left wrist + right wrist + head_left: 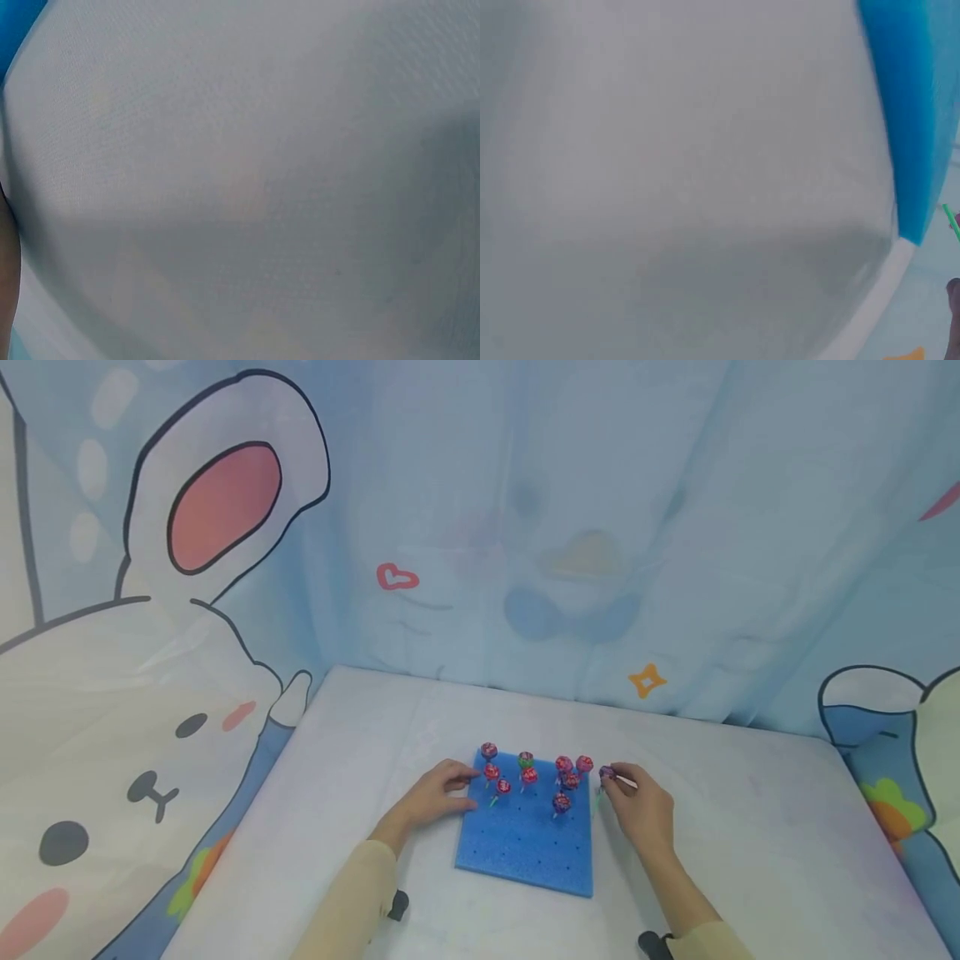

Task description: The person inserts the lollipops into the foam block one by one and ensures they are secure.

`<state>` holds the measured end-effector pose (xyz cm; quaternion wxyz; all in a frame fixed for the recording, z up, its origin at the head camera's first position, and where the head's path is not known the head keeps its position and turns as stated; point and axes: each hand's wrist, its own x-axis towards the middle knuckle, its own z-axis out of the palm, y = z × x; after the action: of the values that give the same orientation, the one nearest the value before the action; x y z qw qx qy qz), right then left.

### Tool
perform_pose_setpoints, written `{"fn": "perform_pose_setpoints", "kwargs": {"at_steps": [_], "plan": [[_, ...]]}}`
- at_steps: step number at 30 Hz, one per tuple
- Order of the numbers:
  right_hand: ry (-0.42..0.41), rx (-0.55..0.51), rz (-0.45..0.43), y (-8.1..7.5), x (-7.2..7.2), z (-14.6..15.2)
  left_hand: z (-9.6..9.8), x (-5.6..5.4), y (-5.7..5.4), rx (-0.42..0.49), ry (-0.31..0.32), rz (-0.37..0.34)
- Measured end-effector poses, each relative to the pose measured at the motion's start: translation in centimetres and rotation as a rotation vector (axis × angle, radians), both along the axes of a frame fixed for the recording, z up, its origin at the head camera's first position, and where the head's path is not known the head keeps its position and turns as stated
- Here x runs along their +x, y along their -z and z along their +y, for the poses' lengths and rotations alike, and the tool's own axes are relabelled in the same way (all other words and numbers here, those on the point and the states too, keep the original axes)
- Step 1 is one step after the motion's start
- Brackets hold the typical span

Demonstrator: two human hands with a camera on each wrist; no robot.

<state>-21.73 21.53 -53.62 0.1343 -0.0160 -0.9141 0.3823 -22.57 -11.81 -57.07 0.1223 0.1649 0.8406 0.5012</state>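
A blue foam board (517, 839) with rows of small holes lies on the table. Several wrapped lollipops stand in its far half, among them a red one (503, 787), a green one (526, 760) and a dark purple one (561, 803). My left hand (429, 795) rests at the board's left edge, thumb and fingers spread along it. Just off the right edge, my right hand (639, 806) pinches a purple-wrapped lollipop (607, 772) by its head, its green stick pointing down. In the right wrist view only the green stick (951, 220) and a fingertip show.
A white cloth covers the table (720, 827), with a light blue printed curtain (465, 510) hanging behind it. A large printed rabbit (127, 710) fills the left side. Dark wrist straps show near both sleeves.
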Motion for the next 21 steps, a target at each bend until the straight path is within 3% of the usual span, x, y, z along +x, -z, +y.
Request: {"fn": "perform_pose_setpoints", "kwargs": {"at_steps": [9,16,21], "plan": [[-0.072,-0.123,0.069,-0.6,3.2,-0.6,0.0,0.0,0.0,0.023,-0.005,-0.005],[-0.115,-0.102,0.166,-0.6,4.4,-1.0,0.0,0.1,-0.1,0.020,0.001,0.001],[-0.147,-0.074,0.176,-0.2,4.9,-1.1,0.0,0.1,0.0,0.008,0.002,0.002]]}}
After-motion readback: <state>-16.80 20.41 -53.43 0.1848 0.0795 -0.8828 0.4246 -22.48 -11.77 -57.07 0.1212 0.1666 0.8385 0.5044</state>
